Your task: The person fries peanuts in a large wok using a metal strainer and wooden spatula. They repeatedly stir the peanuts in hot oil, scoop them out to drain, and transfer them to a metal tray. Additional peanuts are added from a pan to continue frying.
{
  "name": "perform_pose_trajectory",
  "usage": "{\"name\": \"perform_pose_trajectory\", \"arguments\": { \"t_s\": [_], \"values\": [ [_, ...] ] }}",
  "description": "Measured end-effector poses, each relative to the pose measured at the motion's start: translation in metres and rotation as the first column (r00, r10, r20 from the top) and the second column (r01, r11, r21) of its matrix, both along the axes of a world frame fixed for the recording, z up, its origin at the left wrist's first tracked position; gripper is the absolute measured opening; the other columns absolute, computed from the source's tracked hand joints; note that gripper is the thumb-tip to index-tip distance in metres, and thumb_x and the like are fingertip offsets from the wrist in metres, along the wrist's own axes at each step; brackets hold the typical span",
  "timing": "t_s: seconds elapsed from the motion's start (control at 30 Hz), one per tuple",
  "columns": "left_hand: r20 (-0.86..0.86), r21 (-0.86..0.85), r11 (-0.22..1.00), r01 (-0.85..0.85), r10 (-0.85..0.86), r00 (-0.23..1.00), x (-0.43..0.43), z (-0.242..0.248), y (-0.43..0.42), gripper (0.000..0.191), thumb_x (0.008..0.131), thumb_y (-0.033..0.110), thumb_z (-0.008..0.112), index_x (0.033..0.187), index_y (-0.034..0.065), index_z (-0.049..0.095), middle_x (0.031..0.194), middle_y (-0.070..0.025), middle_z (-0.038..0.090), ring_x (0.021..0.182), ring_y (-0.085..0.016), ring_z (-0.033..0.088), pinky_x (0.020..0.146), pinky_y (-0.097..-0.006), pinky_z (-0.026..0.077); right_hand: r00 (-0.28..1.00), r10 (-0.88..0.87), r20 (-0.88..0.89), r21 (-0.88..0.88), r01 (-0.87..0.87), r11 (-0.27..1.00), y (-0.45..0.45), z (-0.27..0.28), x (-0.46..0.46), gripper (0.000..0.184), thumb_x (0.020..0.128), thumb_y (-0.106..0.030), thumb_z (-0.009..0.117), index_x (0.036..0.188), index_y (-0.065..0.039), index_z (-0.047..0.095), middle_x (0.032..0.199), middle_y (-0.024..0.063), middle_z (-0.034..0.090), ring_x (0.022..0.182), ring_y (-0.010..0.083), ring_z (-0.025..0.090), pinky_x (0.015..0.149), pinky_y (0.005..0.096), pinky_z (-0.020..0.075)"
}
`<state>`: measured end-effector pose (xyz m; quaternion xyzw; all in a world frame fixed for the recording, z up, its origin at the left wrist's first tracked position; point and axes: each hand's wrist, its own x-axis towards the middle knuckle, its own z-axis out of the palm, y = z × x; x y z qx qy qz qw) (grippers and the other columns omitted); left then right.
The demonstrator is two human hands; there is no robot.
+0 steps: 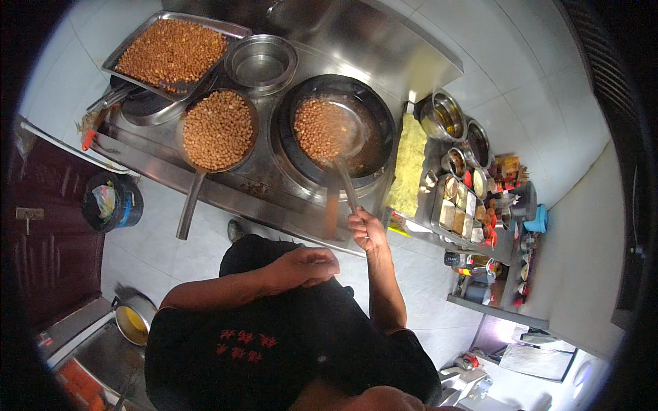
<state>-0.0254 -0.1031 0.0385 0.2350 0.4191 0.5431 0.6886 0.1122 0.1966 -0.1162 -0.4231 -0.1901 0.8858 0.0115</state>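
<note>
My right hand [367, 228] grips the handle of a metal ladle [349, 131]. The ladle's blurred bowl lies in a black wok [378, 113], against a heap of peanuts [318, 126]. A blurred brown handle [332, 210] extends from the wok's near side toward me. My left hand [313, 267] is held before my belly, apart from the stove, fingers curled and palm hidden. Left of the wok, a long-handled round metal scoop or strainer [192, 205] rests on the stove, full of paler peanuts [218, 131].
Farther left, a metal tray [241, 32] holds browned peanuts, beside a steel basin [259, 64]. A yellow cloth [408, 164] hangs right of the wok. Beyond it stand steel pots [444, 115] and a divided seasoning tray [457, 210]. A black bin [110, 205] stands on the floor at left.
</note>
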Motion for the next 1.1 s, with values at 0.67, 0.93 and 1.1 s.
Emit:
{"name": "perform_pose_trajectory", "arguments": {
  "t_s": [0.67, 0.93, 1.1],
  "values": [
    [0.297, -0.182, 0.827, -0.532, 0.562, 0.772, 0.033, -0.094, 0.175, 0.033, 0.108, 0.038, 0.062, 0.124, 0.0096, 0.058, 0.103, -0.0136, 0.069, 0.089, -0.027, 0.073, 0.071, -0.0377, 0.065, 0.97, -0.19, -0.153, -0.07, 0.181, 0.981, -0.036, 0.108, 0.001, 0.019, 0.113, -0.014, 0.047, 0.116, 0.001, 0.06, 0.085, 0.0015, 0.056, 0.055, 0.0024, 0.046, 0.037, 0.0143, 0.0329],
    [0.391, -0.256, 0.861, -0.441, 0.509, 0.767, 0.021, -0.084, 0.189, 0.039, 0.106, 0.04, 0.063, 0.114, 0.0015, 0.067, 0.106, -0.0192, 0.073, 0.086, -0.032, 0.075, 0.073, -0.0463, 0.066, 0.958, -0.247, -0.142, -0.026, 0.246, 0.969, -0.034, 0.119, -0.022, 0.014, 0.112, -0.016, 0.054, 0.108, -0.004, 0.062, 0.08, 0.0001, 0.055, 0.049, 0.0024, 0.042, 0.037, 0.0156, 0.0295],
    [0.259, -0.377, 0.835, -0.401, 0.511, 0.82, 0.027, -0.086, 0.186, 0.035, 0.107, 0.038, 0.061, 0.112, 0.0042, 0.069, 0.099, -0.0172, 0.075, 0.081, -0.029, 0.075, 0.068, -0.0436, 0.066, 0.958, -0.229, -0.173, -0.032, 0.227, 0.973, -0.049, 0.119, -0.009, 0.011, 0.111, -0.015, 0.056, 0.108, -0.007, 0.063, 0.082, -0.0005, 0.056, 0.053, 0.0021, 0.044, 0.038, 0.0161, 0.0319]
  ]
}}
